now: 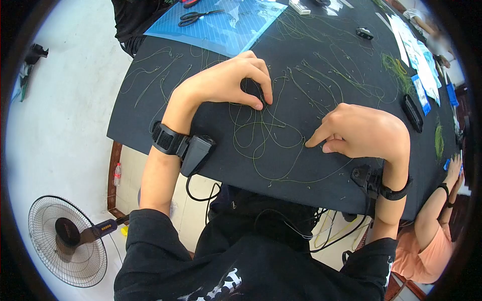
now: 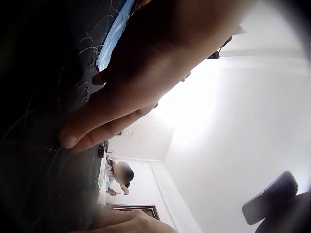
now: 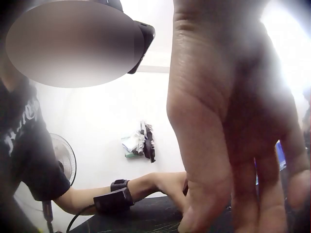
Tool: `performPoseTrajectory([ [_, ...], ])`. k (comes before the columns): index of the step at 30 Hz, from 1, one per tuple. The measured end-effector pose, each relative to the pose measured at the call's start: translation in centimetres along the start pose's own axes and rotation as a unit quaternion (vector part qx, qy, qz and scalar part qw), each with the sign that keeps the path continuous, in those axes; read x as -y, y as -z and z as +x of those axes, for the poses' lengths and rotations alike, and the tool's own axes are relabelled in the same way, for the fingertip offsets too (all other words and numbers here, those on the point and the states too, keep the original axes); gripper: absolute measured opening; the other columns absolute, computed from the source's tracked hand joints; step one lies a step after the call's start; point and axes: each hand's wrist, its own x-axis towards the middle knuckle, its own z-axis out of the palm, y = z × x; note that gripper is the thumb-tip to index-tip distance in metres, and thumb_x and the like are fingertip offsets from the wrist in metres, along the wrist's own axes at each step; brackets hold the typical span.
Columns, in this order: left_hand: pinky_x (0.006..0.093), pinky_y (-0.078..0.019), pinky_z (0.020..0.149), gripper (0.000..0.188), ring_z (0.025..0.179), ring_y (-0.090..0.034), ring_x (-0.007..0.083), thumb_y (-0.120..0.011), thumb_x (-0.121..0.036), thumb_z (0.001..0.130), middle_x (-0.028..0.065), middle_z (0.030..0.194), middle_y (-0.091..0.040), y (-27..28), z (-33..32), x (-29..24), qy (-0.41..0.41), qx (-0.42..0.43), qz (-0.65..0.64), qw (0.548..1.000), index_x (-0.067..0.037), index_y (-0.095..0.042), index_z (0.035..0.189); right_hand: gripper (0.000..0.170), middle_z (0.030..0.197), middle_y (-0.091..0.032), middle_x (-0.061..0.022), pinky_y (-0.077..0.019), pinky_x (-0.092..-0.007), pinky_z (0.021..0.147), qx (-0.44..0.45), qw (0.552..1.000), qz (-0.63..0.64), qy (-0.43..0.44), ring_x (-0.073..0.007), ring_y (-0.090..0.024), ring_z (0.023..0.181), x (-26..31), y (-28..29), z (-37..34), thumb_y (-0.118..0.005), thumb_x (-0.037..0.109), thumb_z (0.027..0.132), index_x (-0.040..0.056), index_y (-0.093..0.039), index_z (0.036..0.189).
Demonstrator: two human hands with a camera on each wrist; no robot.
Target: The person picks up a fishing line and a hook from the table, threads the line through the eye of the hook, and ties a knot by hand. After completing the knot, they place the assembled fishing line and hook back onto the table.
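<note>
Cord (image 1: 262,123) is being handled close to the near edge of the desk (image 1: 236,168), about midway along it, where thin greenish loops are being spread in a loose tangle between the two hands. By judgement, a sorting or untangling step is being carried out; whether a knot is being tied or undone is not being shown clearly, the cord being too fine.

On the far side of the tangle, the thumb and forefinger of the left hand (image 1: 228,78) are being brought almost tip to tip over the strands; whether its grip is being closed on a strand or merely held around it cannot be told. Toward the desk's right edge, an outer loop is being touched by the extended forefinger of the right hand (image 1: 369,130); its thumb is being held apart, so nothing seems to be being gripped there.

Next, a single loop is probably being called for: it would need to be picked out at the right fingertip and pinched, with the rest being steadied by the left hand, then drawn gently clear. A hasty pull would risk the crossings being tightened.

Other strands (image 1: 160,75) are being left loose toward the desk's left edge, while scissors (image 1: 191,19) are being supported by a blue mat (image 1: 251,35) at the far left corner.
</note>
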Motion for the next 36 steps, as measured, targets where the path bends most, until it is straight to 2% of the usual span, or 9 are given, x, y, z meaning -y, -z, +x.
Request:
performPoseTrajectory([
  [5, 0.0329, -0.0377, 0.087, 0.011, 0.096, -0.045, 0.0181, -0.077, -0.017, 0.068, -0.0023, 0.087, -0.056, -0.2, 0.1, 0.1, 0.004, 0.007, 0.013, 1.0, -0.012, -0.069, 0.075, 0.027, 0.095, -0.069, -0.0118, -0.0526, -0.0317, 0.074, 0.008, 1.0, 0.007, -0.014, -0.0249, -0.067, 0.084, 0.0, 0.0, 0.2, -0.065, 0.002, 0.078, 0.0065, -0.069, 0.104],
  [10, 0.0312, -0.0401, 0.085, 0.007, 0.092, -0.046, 0.0177, -0.074, -0.015, 0.072, -0.0036, 0.084, -0.06, -0.4, 0.1, 0.5, -0.002, -0.013, 0.027, 1.0, -0.013, -0.07, 0.077, 0.026, 0.095, -0.069, -0.0118, -0.0526, -0.0315, 0.074, 0.029, 0.999, 0.023, -0.016, -0.0247, -0.067, 0.084, -0.3, 0.3, 0.5, -0.065, 0.003, 0.078, 0.0058, -0.069, 0.104],
  [16, 0.0322, -0.0387, 0.087, 0.008, 0.094, -0.047, 0.0177, -0.071, -0.013, 0.075, -0.0028, 0.087, -0.061, 0.0, 0.2, 0.3, 0.024, -0.035, 0.053, 0.998, -0.012, -0.069, 0.082, 0.025, 0.098, -0.069, -0.0132, -0.0526, -0.0317, 0.075, -0.024, 1.0, 0.011, -0.011, -0.0253, -0.067, 0.084, -0.8, 0.3, 0.4, -0.064, 0.004, 0.08, 0.0053, -0.068, 0.105],
  [22, 0.0323, -0.0393, 0.087, 0.012, 0.094, -0.05, 0.0179, -0.063, -0.008, 0.082, 0.0004, 0.092, -0.064, -0.2, 0.3, 0.7, 0.014, -0.085, 0.063, 0.994, -0.011, -0.068, 0.093, 0.017, 0.085, -0.068, -0.0123, -0.0512, -0.0351, 0.069, -0.097, 0.991, -0.01, 0.089, -0.0267, -0.066, 0.077, -1.0, -0.1, 1.3, -0.065, 0.008, 0.08, 0.0022, -0.067, 0.095],
  [25, 0.032, -0.04, 0.086, 0.014, 0.092, -0.051, 0.0183, -0.059, -0.009, 0.085, 0.0017, 0.093, -0.064, -0.1, 0.3, 0.8, 0.031, -0.122, 0.095, 0.987, -0.01, -0.067, 0.097, 0.016, 0.076, -0.065, -0.0116, -0.0496, -0.0369, 0.065, -0.12, 0.992, -0.043, 0.006, -0.029, -0.064, 0.071, 1.5, -0.3, 2.0, -0.068, 0.014, 0.078, 0.0012, -0.062, 0.087],
  [27, 0.0319, -0.0405, 0.085, 0.015, 0.091, -0.052, 0.0187, -0.057, -0.01, 0.087, 0.0022, 0.092, -0.064, -0.2, 0.4, 1.0, 0.045, -0.146, 0.114, 0.982, -0.009, -0.066, 0.099, 0.024, 0.075, -0.064, -0.0133, -0.0493, -0.0371, 0.064, -0.155, 0.984, -0.088, 0.009, -0.0304, -0.063, 0.072, 2.0, -1.8, 2.6, -0.071, 0.02, 0.076, 0.0008, -0.058, 0.084],
  [29, 0.0318, -0.041, 0.084, 0.015, 0.091, -0.052, 0.019, -0.057, -0.012, 0.088, 0.0026, 0.091, -0.064, -0.4, 0.5, 1.2, 0.056, -0.162, 0.126, 0.977, -0.009, -0.066, 0.099, 0.026, 0.074, -0.064, -0.013, -0.0494, -0.0371, 0.064, -0.138, 0.986, -0.09, -0.009, -0.0305, -0.064, 0.074, 2.5, -2.9, 3.0, -0.071, 0.02, 0.075, 0.0, -0.057, 0.082],
  [33, 0.0312, -0.0415, 0.083, 0.014, 0.09, -0.052, 0.0195, -0.057, -0.014, 0.089, 0.0034, 0.09, -0.064, -0.6, 0.6, 1.2, 0.046, -0.188, 0.147, 0.97, -0.009, -0.065, 0.1, 0.025, 0.067, -0.062, -0.0141, -0.0497, -0.0383, 0.061, -0.208, 0.965, -0.162, 0.008, -0.0307, -0.064, 0.07, 2.4, -4.8, 4.1, -0.071, 0.019, 0.075, -0.0011, -0.056, 0.079],
  [36, 0.0313, -0.0419, 0.083, 0.013, 0.09, -0.053, 0.0199, -0.058, -0.014, 0.089, 0.0036, 0.089, -0.064, -0.5, 0.3, 1.2, 0.041, -0.194, 0.15, 0.969, -0.009, -0.065, 0.098, 0.021, 0.065, -0.061, -0.0151, -0.0496, -0.0386, 0.059, -0.16, 0.975, -0.156, 0.011, -0.0314, -0.064, 0.068, 2.5, -4.4, 4.5, -0.068, 0.016, 0.076, -0.0016, -0.056, 0.076],
])
